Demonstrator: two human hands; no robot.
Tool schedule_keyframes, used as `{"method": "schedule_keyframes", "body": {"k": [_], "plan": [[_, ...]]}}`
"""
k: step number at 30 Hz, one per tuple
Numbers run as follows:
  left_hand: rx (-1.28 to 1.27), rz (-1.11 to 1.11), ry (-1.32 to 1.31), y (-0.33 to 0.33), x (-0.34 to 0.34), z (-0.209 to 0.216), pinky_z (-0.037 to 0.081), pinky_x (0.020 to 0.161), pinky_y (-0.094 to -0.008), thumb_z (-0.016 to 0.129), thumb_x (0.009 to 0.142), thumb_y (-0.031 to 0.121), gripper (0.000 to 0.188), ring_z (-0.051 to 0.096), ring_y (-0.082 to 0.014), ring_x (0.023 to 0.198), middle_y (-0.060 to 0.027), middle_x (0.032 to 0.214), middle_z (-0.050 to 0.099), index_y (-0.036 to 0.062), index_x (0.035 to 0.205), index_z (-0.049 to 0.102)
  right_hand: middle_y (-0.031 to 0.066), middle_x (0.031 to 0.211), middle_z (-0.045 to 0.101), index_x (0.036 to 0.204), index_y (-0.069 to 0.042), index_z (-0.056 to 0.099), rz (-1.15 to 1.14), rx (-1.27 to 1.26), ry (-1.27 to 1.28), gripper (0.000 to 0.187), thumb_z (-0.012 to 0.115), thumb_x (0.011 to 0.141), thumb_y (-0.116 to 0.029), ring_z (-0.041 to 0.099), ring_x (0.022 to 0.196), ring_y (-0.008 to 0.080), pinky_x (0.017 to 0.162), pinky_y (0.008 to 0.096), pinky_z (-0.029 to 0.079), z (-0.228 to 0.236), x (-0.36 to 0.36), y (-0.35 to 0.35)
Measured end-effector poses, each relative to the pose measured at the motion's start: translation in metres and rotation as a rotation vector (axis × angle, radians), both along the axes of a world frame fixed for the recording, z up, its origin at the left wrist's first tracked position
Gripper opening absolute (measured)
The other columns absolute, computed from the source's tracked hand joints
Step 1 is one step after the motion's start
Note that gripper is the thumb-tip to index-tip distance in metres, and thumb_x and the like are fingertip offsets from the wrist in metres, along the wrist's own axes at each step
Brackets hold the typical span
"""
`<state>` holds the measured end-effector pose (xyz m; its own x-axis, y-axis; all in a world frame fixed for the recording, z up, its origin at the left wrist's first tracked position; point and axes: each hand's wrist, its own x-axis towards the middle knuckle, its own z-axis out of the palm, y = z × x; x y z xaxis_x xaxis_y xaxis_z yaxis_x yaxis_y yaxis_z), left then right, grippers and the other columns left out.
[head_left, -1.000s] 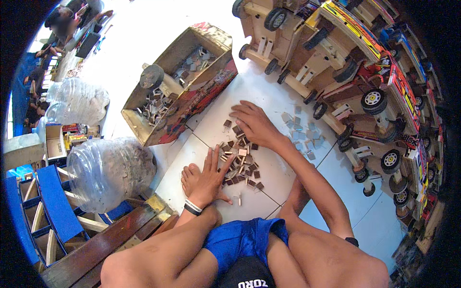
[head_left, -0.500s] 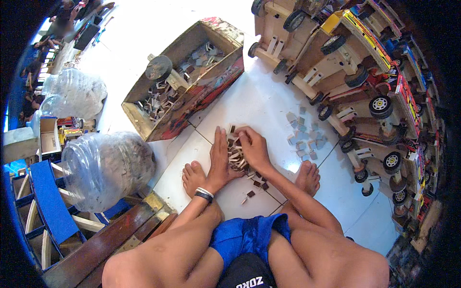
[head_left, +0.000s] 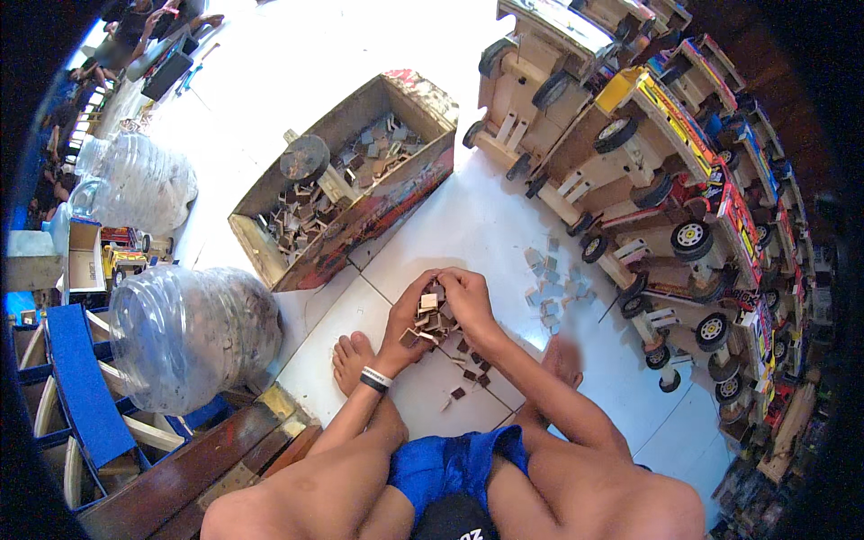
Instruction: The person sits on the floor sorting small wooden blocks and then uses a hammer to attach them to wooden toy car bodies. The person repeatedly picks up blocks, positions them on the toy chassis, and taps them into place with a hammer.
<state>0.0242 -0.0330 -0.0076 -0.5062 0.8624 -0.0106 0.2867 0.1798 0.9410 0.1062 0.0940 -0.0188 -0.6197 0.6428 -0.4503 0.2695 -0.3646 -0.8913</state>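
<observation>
Between my hands is a heap of small wooden pieces (head_left: 432, 317), pale on some faces and dark brown on others. My left hand (head_left: 399, 331) is cupped round the heap's left side, closed on it. From the right, my right hand (head_left: 470, 309) bends its fingers over the top and side of the heap; its fingertips meet the left hand's at the far end. Several loose brown pieces (head_left: 470, 363) lie on the tiles just below. Farther off, a long wooden box (head_left: 378, 202) holds many similar pieces and a wheel on a wooden block (head_left: 306, 159).
Grey-white small pieces (head_left: 549, 283) are scattered on the tiles to the right. Wooden toy trucks (head_left: 648, 180) with black wheels stand stacked along the right side. At left are clear plastic jars (head_left: 193, 333), a blue slatted frame (head_left: 85, 378) and a dark wooden beam (head_left: 180, 459).
My hands have drawn together round the pieces, which now sit bunched up between them. The right hand's fingers have come in against the left hand's. The view has shifted slightly.
</observation>
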Motion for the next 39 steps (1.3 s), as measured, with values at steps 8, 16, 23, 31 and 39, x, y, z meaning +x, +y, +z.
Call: {"method": "schedule_keyframes", "body": {"k": [8,16,23,31,39], "plan": [[0.042,-0.031,-0.041,0.022,-0.022,0.062,0.052,0.104,-0.033,0.087,0.072,0.005,0.089,0.065,-0.0195,0.119,-0.0086,0.133,0.067,0.0084,0.153,0.05,0.0052,0.094,0.073,0.103,0.0,0.072,-0.152,-0.449,0.168,0.022,0.059,0.103,-0.018,0.069,0.084,0.0141,0.075,0.0319,0.056,0.064,-0.018,0.017],[0.368,-0.081,0.328,0.099,-0.126,0.164,0.049,0.11,-0.0407,0.08,0.071,0.014,0.078,0.067,-0.031,0.125,-0.0172,0.137,0.068,0.004,0.145,0.058,0.0077,0.096,0.073,0.103,-0.003,0.07,-0.141,-0.405,0.519,0.019,0.058,0.102,-0.018,0.072,0.088,0.0177,0.078,0.0353,0.059,0.173,-0.112,0.098],[-0.068,-0.069,0.641,0.143,-0.213,0.166,0.054,0.104,-0.0365,0.085,0.072,0.01,0.071,0.071,-0.0266,0.114,-0.015,0.126,0.073,0.0056,0.14,0.064,0.0099,0.08,0.072,0.086,0.001,0.073,0.116,0.548,0.108,0.029,0.054,0.099,-0.017,0.068,0.072,0.0199,0.068,0.038,0.051,0.135,-0.208,0.15],[0.086,0.039,0.737,0.092,-0.2,0.171,0.058,0.09,-0.038,0.077,0.086,0.006,0.029,0.075,-0.0288,0.1,-0.0151,0.113,0.076,0.0033,0.115,0.075,0.0194,0.102,0.077,0.109,0.004,0.075,0.175,1.004,0.241,0.025,0.059,0.095,-0.01,0.075,0.095,0.0314,0.09,0.0393,0.057,0.128,-0.169,0.141],[-0.016,0.279,0.459,-0.049,-0.043,0.079,0.051,0.1,-0.0449,0.074,0.093,0.018,0.037,0.065,-0.0358,0.112,-0.0207,0.124,0.067,0.0001,0.124,0.065,0.0202,0.162,0.043,0.148,-0.016,0.053,0.999,1.048,0.178,0.081,0.088,0.076,-0.032,0.037,0.152,0.041,0.122,0.0594,0.03,0.08,0.054,0.026]]}}
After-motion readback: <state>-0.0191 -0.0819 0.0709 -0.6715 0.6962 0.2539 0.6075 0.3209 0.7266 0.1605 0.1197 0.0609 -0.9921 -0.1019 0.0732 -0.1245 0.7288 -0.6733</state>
